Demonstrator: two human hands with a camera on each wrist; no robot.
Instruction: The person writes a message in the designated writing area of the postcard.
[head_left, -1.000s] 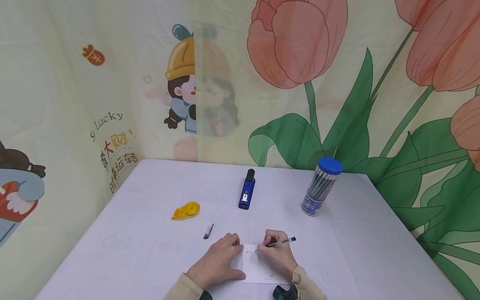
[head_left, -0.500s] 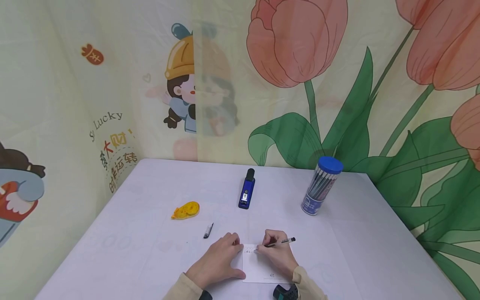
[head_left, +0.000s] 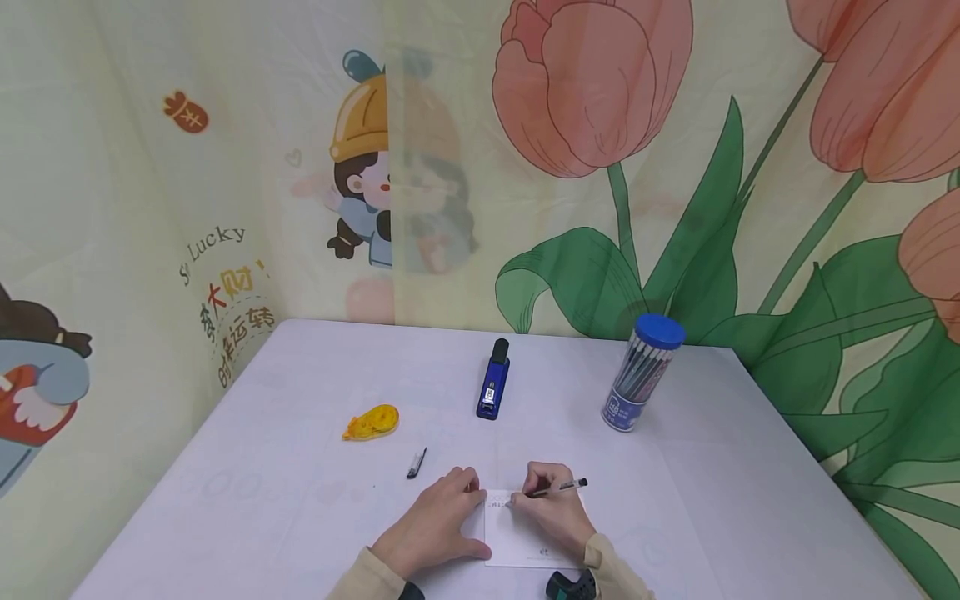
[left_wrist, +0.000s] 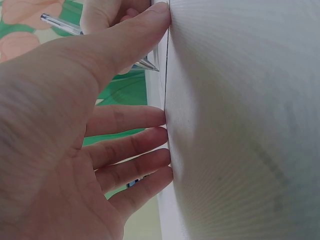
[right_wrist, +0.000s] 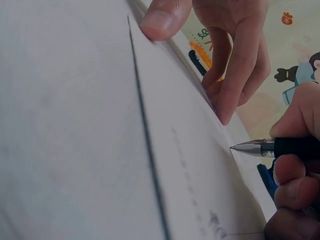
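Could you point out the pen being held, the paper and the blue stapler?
Pen (right_wrist: 289,147), right wrist view: its black grip.
Paper (head_left: 514,535), head view: its bare middle.
Blue stapler (head_left: 492,380), head view: middle of its body.

"Lucky", "大财", "运转" on bkgd curtain (head_left: 240,187); pencil jar lbl (head_left: 623,409) illegible.

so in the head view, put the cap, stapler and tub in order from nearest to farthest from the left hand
From the left hand, going by the head view:
1. Cap: just ahead, slightly left.
2. Stapler: farther ahead, slightly right.
3. Tub: well off to the right and ahead, under its blue lid.
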